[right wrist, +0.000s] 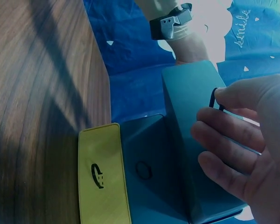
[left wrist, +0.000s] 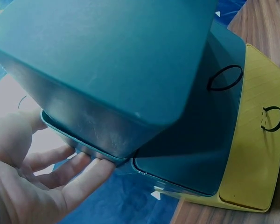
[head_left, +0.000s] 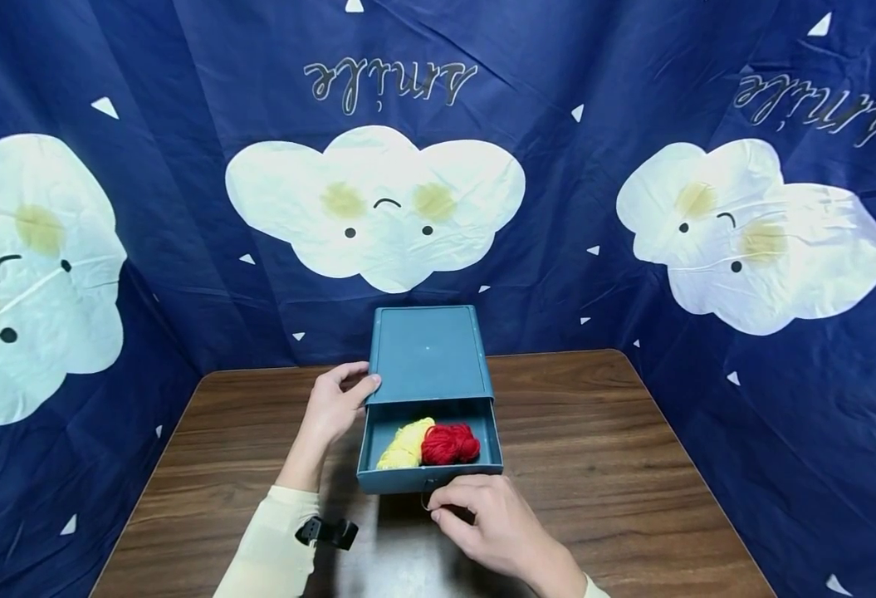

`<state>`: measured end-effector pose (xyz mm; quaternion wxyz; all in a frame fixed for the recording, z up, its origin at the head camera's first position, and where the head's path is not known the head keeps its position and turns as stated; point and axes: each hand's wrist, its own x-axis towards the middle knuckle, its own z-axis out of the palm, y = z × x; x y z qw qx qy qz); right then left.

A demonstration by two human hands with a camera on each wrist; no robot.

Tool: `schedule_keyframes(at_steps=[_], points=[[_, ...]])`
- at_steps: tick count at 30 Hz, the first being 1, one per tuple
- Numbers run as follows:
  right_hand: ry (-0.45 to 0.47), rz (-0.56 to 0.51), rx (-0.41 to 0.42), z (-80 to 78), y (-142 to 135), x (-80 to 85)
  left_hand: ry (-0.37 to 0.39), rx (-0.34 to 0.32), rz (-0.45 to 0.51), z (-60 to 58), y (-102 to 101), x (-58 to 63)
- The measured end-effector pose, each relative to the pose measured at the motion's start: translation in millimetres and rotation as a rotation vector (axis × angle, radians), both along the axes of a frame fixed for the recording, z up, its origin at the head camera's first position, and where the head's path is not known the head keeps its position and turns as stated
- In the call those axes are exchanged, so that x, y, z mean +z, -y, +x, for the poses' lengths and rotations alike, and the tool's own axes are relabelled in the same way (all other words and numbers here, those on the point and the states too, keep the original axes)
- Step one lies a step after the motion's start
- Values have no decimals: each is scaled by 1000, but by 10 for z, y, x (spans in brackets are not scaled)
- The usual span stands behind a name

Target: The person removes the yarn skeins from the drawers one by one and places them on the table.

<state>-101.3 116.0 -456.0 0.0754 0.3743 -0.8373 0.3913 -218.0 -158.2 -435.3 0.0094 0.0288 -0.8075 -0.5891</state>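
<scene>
A teal drawer cabinet (head_left: 430, 353) stands at the table's far side, its top drawer (head_left: 393, 481) pulled out. Inside lie a yellow yarn skein (head_left: 405, 446) and a red yarn skein (head_left: 450, 445), side by side and touching. My left hand (head_left: 335, 404) rests against the cabinet's left side, thumb near the top edge; the left wrist view has its extended fingers (left wrist: 79, 170) on the frame's rim. At the drawer front, my right hand (head_left: 493, 523) pinches the black loop handle (right wrist: 213, 97) between thumb and index finger, the other fingers against the front.
Below the open drawer are a closed teal drawer (left wrist: 186, 154) and a yellow drawer (left wrist: 252, 140), each with a black loop. The wooden table (head_left: 602, 465) meets a blue curtain (head_left: 572, 282) with white clouds behind and at both sides. A black strap device (head_left: 327, 532) is on my left wrist.
</scene>
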Motion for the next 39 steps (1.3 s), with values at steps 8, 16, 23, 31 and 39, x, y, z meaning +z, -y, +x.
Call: schedule_keyframes(at_steps=[8, 16, 23, 31, 39], points=[[49, 7, 1, 11, -40, 31, 1, -6, 16, -4, -21, 21], [-97, -42, -17, 10, -108, 119, 6, -7, 38, -2, -13, 42], [-51, -107, -85, 13, -155, 261, 13, -9, 32, 6, 6, 43], [-131, -172, -103, -54, -166, 360, 17, -6, 37, 14, 20, 9], [-199, -167, -95, -173, -167, 376, 5, -6, 20, 14, 13, -4]])
